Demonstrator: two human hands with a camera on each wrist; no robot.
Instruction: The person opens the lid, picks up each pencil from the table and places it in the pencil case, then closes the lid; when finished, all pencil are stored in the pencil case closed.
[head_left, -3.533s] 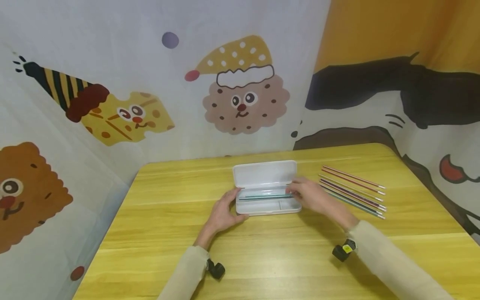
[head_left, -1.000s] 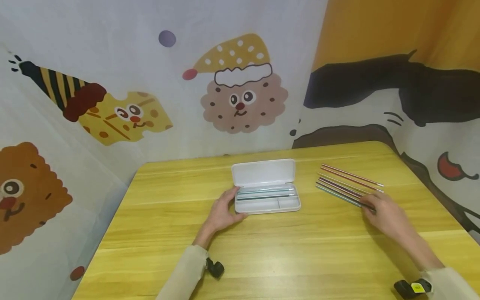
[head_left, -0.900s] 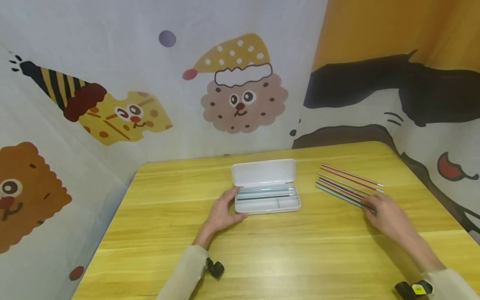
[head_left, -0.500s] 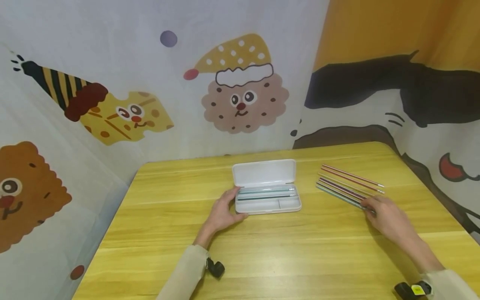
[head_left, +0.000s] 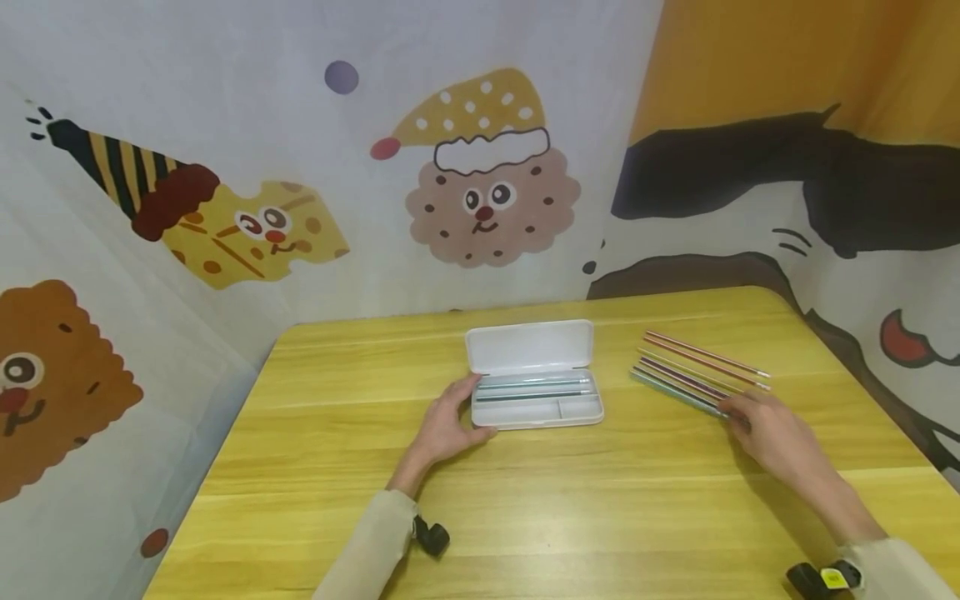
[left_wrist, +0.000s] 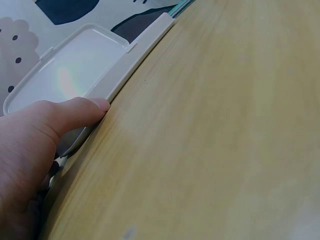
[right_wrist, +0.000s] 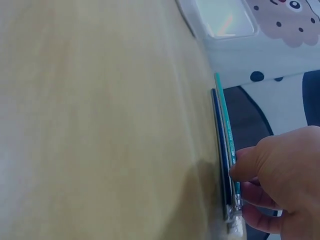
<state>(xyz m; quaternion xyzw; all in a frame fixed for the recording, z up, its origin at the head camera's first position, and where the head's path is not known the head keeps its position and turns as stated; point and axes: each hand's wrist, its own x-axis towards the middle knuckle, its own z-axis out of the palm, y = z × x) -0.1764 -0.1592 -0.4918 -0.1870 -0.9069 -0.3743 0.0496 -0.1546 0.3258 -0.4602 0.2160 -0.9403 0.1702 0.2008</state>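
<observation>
Pencil (right_wrist: 227,125), teal, lower right of head view, is pinched near its eraser end by right hand (head_left: 783,442), well apart from left hand (head_left: 442,423), which grips left end of white pencil case (head_left: 517,414), lower centre.

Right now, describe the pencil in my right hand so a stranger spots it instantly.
On the yellow wood-grain table, right of the open white pencil case, lies a row of pencils. At its near edge, the right hand pinches a slim teal pencil near its metal-banded end. Its bright colour sets it apart from the dark pencil alongside.
</observation>
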